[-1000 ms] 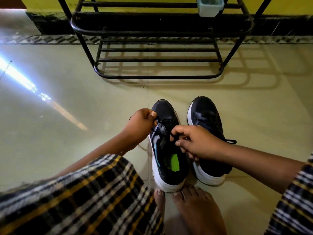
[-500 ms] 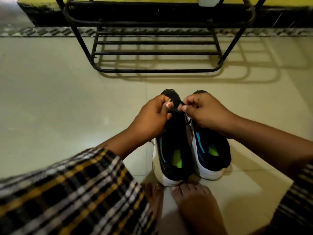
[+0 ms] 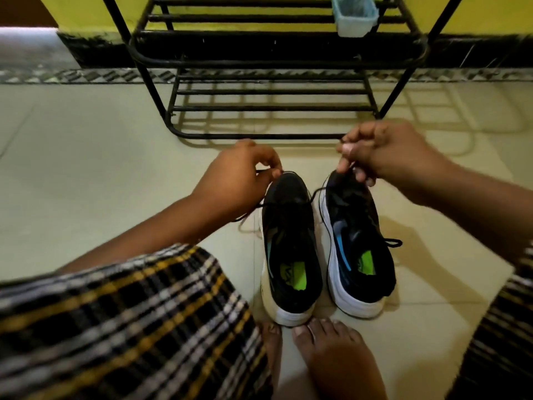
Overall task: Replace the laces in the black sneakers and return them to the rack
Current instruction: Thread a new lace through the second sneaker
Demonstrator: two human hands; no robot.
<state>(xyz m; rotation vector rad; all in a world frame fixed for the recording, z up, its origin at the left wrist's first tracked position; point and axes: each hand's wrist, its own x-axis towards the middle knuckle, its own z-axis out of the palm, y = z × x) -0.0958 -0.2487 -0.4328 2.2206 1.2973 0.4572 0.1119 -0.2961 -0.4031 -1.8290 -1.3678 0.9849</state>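
Two black sneakers stand side by side on the tiled floor (image 3: 86, 174), toes toward the rack (image 3: 271, 64), heels just before the person's two bare feet (image 3: 331, 356). The left sneaker (image 3: 288, 249) and the right sneaker (image 3: 357, 249) each have a white sole and a green patch on the insole; they are close together, almost touching.

One black lace (image 3: 288, 201) runs across the front of the left sneaker. The left hand (image 3: 239, 174) pinches one end of it between thumb and fingertips, just beside the toe of this sneaker. The right hand (image 3: 380, 151) pinches the other end with curled fingers, above the toe of the right sneaker, so the lace is stretched between both hands. A second lace end (image 3: 393, 242) hangs out at the right side of the right sneaker.

The rack is one black metal frame against the yellow wall, and its front bar lies on the floor near the hands. Its lower shelf of bars carries nothing visible. One pale blue container (image 3: 354, 15) sits on an upper shelf at the right; its content I cannot tell.

Checked fabric (image 3: 121, 321) covers the knees at both lower corners.
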